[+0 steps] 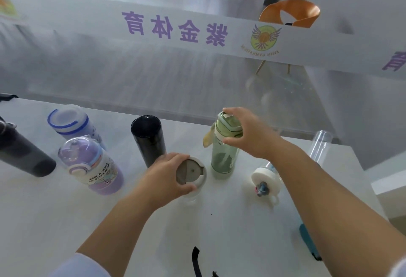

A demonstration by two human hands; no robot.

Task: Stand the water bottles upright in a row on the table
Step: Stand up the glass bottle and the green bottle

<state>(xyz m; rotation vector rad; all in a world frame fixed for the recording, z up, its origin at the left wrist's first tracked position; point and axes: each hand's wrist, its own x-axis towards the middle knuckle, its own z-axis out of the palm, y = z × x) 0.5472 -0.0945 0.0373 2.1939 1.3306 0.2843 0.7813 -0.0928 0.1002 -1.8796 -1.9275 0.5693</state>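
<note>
My right hand (252, 136) grips the neck of a green bottle (224, 156) that stands upright on the white table (55, 215). My left hand (167, 175) wraps around a clear bottle with a white and grey lid (191, 172), seen from above. Behind it a black flask (149, 140) stands upright. Further left are a purple bottle (92, 167), a blue-ringed white bottle (70, 125) and a dark grey bottle (22, 153). To the right stands a bottle with a white cap (265, 180), and a clear tube-like bottle (319, 145) stands near the table's right edge.
A glass partition with a white band and purple lettering (173, 26) rises behind the table's far edge. An orange chair (290, 13) stands beyond it. A teal object (307, 241) lies at the right edge and a black strap (196, 261) near the front.
</note>
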